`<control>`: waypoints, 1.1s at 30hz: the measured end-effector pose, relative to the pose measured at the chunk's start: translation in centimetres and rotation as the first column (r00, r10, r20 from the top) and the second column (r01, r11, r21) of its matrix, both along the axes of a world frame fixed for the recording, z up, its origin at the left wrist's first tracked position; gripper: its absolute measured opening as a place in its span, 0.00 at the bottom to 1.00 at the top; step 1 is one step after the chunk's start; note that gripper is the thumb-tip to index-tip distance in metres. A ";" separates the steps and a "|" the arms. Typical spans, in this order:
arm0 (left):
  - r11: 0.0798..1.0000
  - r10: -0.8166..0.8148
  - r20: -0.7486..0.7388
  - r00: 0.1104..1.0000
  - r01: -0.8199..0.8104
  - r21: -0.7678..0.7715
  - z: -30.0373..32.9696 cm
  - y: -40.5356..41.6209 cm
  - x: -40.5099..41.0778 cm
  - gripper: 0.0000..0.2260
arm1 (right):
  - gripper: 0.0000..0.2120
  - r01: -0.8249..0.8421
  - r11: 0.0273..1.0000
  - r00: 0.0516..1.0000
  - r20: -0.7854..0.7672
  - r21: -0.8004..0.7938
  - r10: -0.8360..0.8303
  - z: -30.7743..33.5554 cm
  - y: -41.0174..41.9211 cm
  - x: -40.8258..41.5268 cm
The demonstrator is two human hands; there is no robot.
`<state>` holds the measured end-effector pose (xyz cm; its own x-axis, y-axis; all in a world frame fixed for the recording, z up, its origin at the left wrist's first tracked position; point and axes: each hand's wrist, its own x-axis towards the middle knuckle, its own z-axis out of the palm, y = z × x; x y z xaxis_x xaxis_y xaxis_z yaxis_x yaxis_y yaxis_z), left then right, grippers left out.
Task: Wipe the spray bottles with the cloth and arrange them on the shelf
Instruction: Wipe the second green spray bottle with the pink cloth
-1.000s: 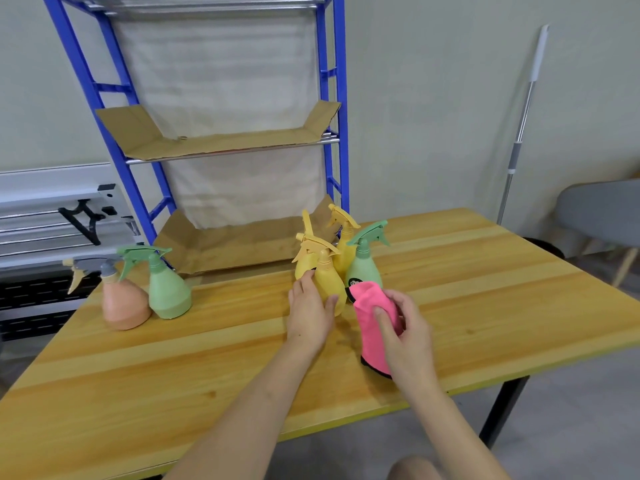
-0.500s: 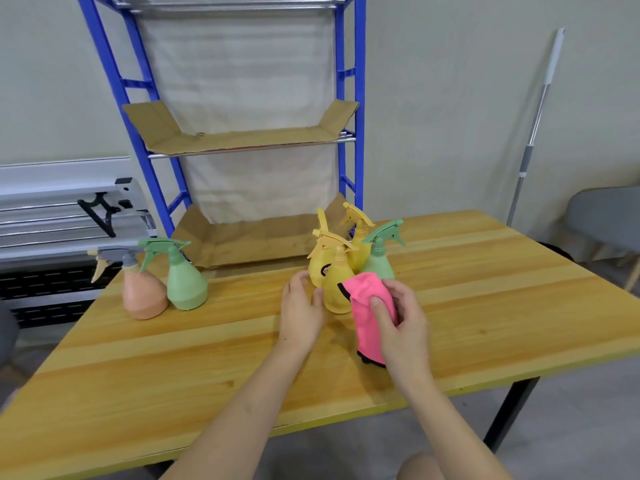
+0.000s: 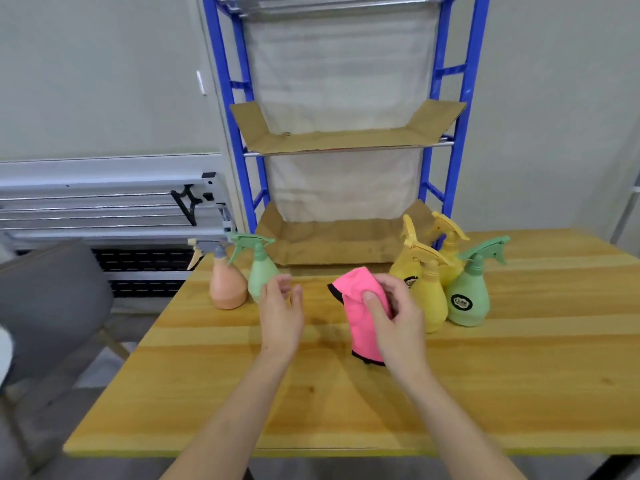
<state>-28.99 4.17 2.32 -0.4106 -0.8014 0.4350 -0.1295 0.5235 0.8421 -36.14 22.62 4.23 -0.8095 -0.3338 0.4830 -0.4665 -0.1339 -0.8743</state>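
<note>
Grey chair (image 3: 52, 292) fills my far left, beside the bench (image 3: 214, 386). On the bench's back left corner I see an orange spray bottle (image 3: 227, 287) with a grey trigger, touching or just beside a small green spray bottle (image 3: 261, 271). My left hand (image 3: 282, 315) hovers just in front of that green bottle, fingers loosely spread and holding nothing. Behind, the blue shelf (image 3: 465, 81) stands against the wall with cardboard liners on its two visible levels, no bottles on them. My right hand (image 3: 394, 320) grips the pink cloth (image 3: 360, 306), thumb pressed on its front, the cloth's black-trimmed lower edge hanging toward the bench. Just right of that hand I see three yellow spray bottles (image 3: 431, 299) clustered together, and a larger green spray bottle (image 3: 467, 299) with a dark round label standing at their right, touching or nearly so.
</note>
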 end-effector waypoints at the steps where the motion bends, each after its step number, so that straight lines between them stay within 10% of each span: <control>1: 0.999 0.033 -0.006 0.999 -0.033 0.002 0.3 -1.0 0.0 0.09 | 0.13 -0.014 1.000 1.000 -0.005 0.001 0.014 0.2 -0.8 0.0; 9: 0.921 0.382 -0.036 0.923 -0.384 -0.064 3.7 -7.0 -0.7 0.12 | 0.13 -0.085 0.995 0.996 -0.002 0.051 0.085 2.0 -4.7 -1.4; 33: 0.939 0.334 -0.030 0.942 -0.329 0.102 5.8 -10.3 -0.9 0.06 | 0.14 -0.195 0.976 0.977 -0.063 0.093 0.201 5.5 -6.1 -4.3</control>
<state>-29.92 -6.08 8.12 -0.0958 -0.9269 0.3629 -0.2416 0.3753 0.8949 -40.40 16.55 9.74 -0.6873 -0.5267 0.5002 -0.5002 -0.1562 -0.8517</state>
